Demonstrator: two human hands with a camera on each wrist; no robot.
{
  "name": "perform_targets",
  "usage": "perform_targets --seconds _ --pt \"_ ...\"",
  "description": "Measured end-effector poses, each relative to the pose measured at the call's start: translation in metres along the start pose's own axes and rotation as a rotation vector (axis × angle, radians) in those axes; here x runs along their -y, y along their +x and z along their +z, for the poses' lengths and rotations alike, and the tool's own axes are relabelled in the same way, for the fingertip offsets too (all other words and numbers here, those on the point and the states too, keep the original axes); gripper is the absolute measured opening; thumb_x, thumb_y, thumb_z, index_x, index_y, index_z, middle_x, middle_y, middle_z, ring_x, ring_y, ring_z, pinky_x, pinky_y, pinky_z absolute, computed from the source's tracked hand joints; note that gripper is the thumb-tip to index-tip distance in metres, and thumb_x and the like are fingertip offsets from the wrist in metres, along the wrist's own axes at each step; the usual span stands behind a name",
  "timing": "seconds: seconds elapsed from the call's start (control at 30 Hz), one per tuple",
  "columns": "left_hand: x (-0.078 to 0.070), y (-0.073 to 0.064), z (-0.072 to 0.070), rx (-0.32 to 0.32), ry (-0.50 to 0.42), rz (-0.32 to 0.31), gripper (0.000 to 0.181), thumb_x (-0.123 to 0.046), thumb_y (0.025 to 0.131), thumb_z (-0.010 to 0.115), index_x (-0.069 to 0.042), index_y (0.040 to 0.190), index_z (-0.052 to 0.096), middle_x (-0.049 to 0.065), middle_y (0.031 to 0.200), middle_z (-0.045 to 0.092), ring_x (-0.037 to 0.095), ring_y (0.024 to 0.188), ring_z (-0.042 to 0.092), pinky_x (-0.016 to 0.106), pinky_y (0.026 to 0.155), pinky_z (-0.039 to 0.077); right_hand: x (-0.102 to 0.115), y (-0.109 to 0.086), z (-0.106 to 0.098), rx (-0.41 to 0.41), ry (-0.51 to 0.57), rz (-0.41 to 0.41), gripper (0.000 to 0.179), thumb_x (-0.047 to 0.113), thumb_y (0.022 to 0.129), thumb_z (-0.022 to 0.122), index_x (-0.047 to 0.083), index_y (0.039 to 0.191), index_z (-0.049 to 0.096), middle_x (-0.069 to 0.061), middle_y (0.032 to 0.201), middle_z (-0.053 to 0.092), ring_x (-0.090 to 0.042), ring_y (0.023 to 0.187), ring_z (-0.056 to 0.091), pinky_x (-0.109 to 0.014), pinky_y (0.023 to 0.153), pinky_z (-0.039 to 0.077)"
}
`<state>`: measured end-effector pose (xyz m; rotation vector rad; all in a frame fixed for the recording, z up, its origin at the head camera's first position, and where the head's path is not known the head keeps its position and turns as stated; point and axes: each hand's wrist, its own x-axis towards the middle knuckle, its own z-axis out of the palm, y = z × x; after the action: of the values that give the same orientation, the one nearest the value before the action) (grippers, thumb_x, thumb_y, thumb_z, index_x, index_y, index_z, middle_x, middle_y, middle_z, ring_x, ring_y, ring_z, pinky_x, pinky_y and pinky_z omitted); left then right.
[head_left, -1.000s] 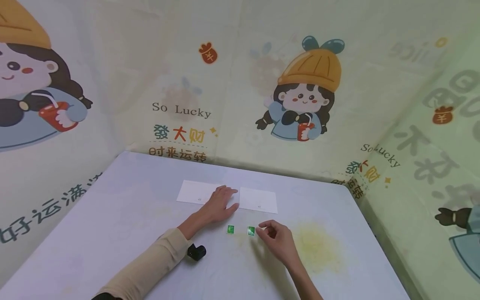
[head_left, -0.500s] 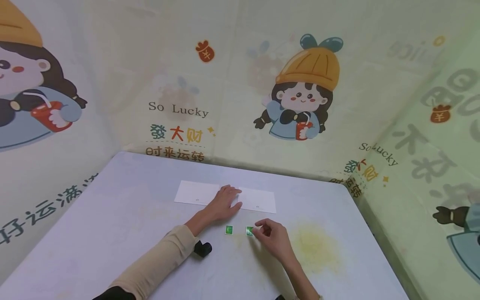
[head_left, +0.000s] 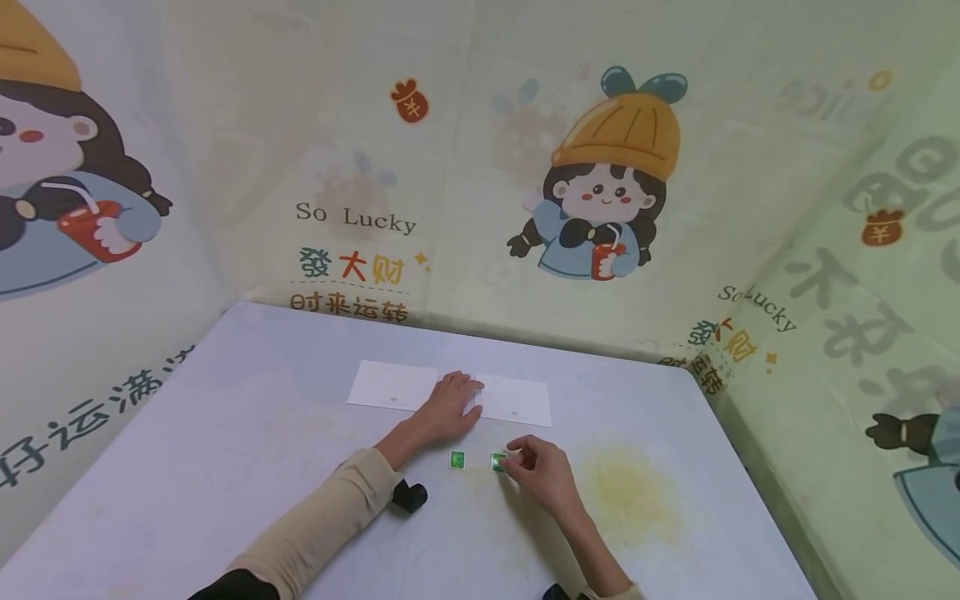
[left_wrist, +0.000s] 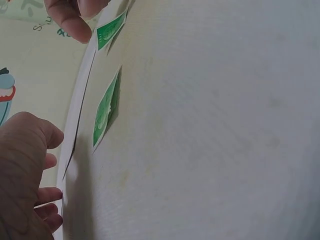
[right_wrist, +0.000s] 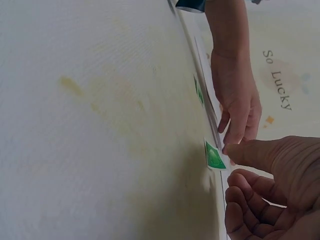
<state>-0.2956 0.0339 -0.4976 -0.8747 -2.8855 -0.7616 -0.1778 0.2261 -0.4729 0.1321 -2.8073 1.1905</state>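
Note:
Two small green postage stamps with white borders lie side by side on the table in the head view, the left stamp (head_left: 457,460) flat-looking, the right stamp (head_left: 498,462) partly behind fingers. Their edges curl up in the left wrist view. Beyond them are two white paper rectangles, a left paper (head_left: 390,385) and a right paper (head_left: 516,402). My left hand (head_left: 450,410) rests across their inner ends, fingers extended. My right hand (head_left: 543,475) is at the right stamp, thumb and fingers bent with a gap between them. Whether a fingertip touches the stamp is unclear.
A black object (head_left: 409,497) shows beside the left sleeve (head_left: 330,508). The white table (head_left: 225,467) has a yellowish stain at right. Printed cloth (head_left: 465,167) surrounds its back and sides.
My right hand has shifted slightly left, so its thumb now overlaps the right stamp in the head view. The left hand stays on the papers, its forearm slightly further right.

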Motion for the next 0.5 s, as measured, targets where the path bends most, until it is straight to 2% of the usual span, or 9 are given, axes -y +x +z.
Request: perform_targets --seconds 0.2,0.5 --pt "-0.0021 -0.0012 0.0000 0.005 0.007 -0.017 0.044 -0.032 0.097 0.053 -0.012 0.135 0.050 0.015 0.143 0.042 0.031 0.137 0.031 0.047 0.112 0.025 -0.0019 0.0018 0.0036 0.015 -0.009 -0.003 0.024 0.019 0.078 0.079 0.005 0.095 0.069 0.004 0.069 0.058 -0.008 0.060 0.051 -0.019 0.050 0.041" --pt "-0.0001 -0.0013 0.0023 -0.002 0.038 -0.005 0.043 -0.032 0.097 0.051 -0.011 0.135 0.051 0.015 0.143 0.042 0.031 0.136 0.032 0.046 0.112 0.025 -0.0028 0.0029 0.0066 0.022 -0.024 -0.013 0.024 0.019 0.078 0.079 0.005 0.096 0.070 0.004 0.068 0.057 -0.007 0.059 0.050 -0.019 0.049 0.040"
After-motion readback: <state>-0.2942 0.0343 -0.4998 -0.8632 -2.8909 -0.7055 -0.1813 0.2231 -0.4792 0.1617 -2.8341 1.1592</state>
